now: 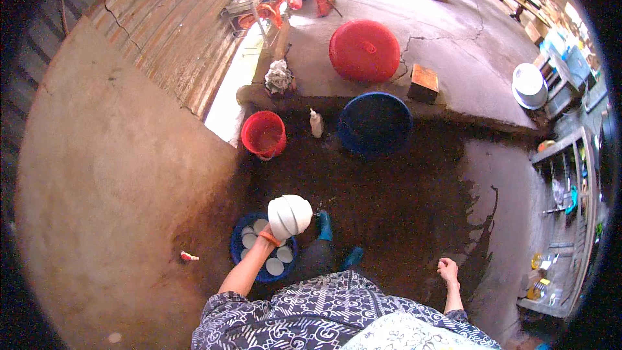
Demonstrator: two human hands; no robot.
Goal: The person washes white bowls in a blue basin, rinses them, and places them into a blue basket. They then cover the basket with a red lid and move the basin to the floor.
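Observation:
My left hand (266,231), an orange band at its wrist, is closed on a stack of white bowls (290,216). The stack is tipped on its side, its rims showing as curved lines, and it hides most of my fingers. Beneath that forearm stands a blue basin (235,254) with several white round dishes (275,266) in it. Out to the right, away from any object, my right hand (448,269) hangs over the wet floor with its fingers curled in; nothing shows in it.
Ahead stand a red bucket (264,131), a white bottle (316,123) and a large dark blue tub (376,123). A round red lid or basin (365,50) and a wooden block (424,83) sit on the raised concrete step. A shelf rack (564,227) lines the right side.

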